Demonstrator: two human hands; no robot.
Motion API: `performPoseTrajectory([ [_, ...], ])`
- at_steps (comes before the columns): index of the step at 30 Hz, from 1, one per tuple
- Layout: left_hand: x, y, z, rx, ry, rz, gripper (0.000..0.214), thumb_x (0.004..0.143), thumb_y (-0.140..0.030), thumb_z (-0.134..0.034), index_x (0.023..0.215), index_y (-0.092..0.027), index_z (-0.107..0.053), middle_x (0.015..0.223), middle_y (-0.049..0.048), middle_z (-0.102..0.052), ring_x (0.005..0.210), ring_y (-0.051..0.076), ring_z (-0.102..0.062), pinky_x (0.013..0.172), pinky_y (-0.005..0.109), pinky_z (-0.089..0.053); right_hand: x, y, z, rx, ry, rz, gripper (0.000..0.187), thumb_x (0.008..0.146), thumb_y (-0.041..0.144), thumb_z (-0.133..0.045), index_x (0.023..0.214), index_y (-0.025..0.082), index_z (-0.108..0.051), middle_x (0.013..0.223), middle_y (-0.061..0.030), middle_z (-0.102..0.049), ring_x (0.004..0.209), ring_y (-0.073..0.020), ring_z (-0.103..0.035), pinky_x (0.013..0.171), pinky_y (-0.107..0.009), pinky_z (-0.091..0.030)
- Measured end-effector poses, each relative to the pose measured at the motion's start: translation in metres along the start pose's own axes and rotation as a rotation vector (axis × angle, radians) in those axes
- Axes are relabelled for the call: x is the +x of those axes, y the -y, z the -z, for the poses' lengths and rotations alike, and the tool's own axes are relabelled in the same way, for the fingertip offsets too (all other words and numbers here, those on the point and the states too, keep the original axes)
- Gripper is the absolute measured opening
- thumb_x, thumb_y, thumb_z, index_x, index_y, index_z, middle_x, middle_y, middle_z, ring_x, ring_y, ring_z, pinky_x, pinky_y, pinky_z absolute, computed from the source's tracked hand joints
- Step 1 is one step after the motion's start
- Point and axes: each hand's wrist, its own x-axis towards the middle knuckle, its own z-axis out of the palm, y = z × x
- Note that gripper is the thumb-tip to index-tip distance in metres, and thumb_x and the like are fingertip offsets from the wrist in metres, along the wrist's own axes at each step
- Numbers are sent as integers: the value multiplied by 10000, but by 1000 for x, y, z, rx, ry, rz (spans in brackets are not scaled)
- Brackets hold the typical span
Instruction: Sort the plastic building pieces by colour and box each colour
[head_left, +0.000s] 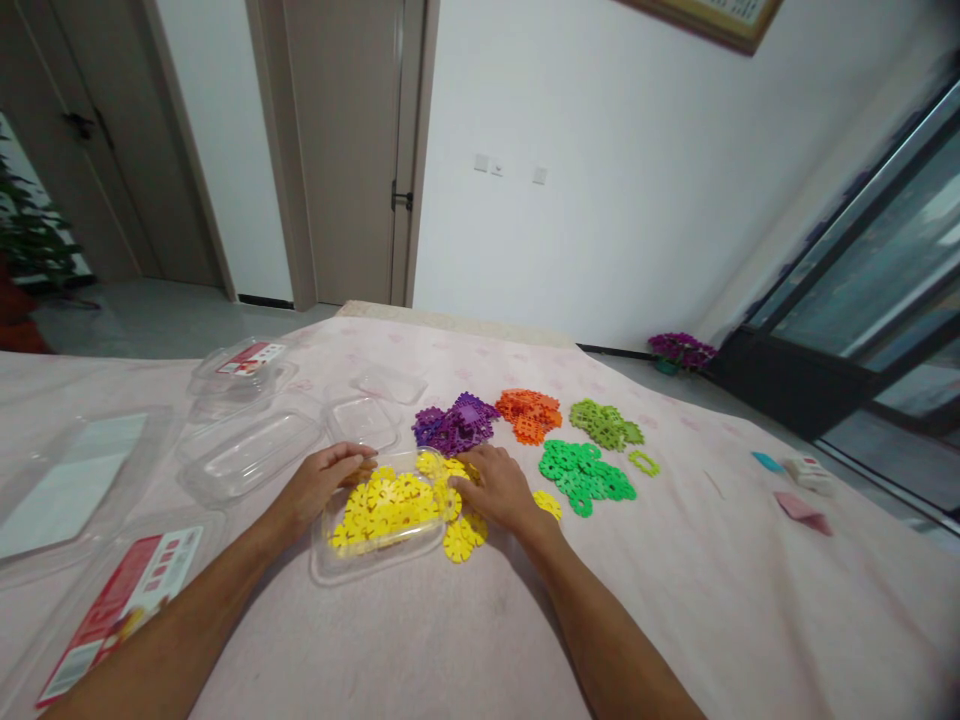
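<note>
A clear plastic container [330, 570] filled with yellow snowflake building discs [390, 508] lies tilted in front of me. My left hand [324, 486] is closed at its left rim, with the fingertips over the edge. At the opposite side, my right hand [496, 486] has its fingers curled over yellow discs beside the rim; its palm hides some of them. More loose yellow discs [459, 542] lie on the cloth just right of the container, and one sits beyond my right wrist. Purple pieces [459, 424] are heaped right behind the container.
Orange [529, 414], green [585, 474] and olive-green [604, 424] pieces lie in separate heaps to the right. Several clear containers [251, 447] and labelled lids [135, 590] cover the left side. A pink scrap [802, 512] and a small white box [808, 475] are far right.
</note>
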Motion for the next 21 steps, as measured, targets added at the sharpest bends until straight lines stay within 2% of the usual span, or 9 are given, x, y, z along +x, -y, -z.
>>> performPoseTrajectory([
  [3, -1, -3, 0, 12, -11, 20, 390, 647, -440, -792, 917, -164, -736, 867, 109, -764, 805, 217, -694, 758, 310, -503, -1, 3, 3, 4, 53, 37, 466, 836, 500, -647, 1259, 303, -654, 1209, -63, -636, 1098, -251, -532, 940, -348, -371],
  [7, -1, -7, 2, 0, -52, 26, 386, 610, -408, -830, 893, -164, -734, 830, 90, -756, 780, 209, -694, 737, 304, -511, 1, -2, 12, 42, 138, 4, 413, 829, 468, -654, 1198, 285, -684, 1189, -51, -655, 1089, -252, -552, 951, -350, -381],
  [11, 0, -8, 4, -13, -43, 32, 412, 593, -414, -843, 900, -162, -735, 813, 82, -749, 765, 208, -699, 722, 300, -522, 1, -4, 13, 37, 218, 31, 670, 735, 560, -728, 1332, 293, -587, 1282, -71, -614, 1157, -296, -518, 977, -388, -375],
  [14, 1, -5, 4, -6, -40, 38, 423, 603, -426, -838, 916, -162, -732, 829, 85, -754, 773, 206, -702, 734, 299, -524, -1, 0, 9, -19, 202, 33, 792, 664, 560, -783, 1375, 309, -543, 1307, -87, -576, 1167, -312, -485, 978, -407, -365],
  [21, 2, -1, 4, -2, -15, 42, 434, 637, -443, -816, 950, -158, -720, 866, 103, -766, 828, 221, -701, 816, 337, -512, -2, 8, 5, 63, 201, -67, 679, 647, 450, -797, 1269, 274, -592, 1154, -74, -571, 1080, -272, -496, 856, -350, -401],
])
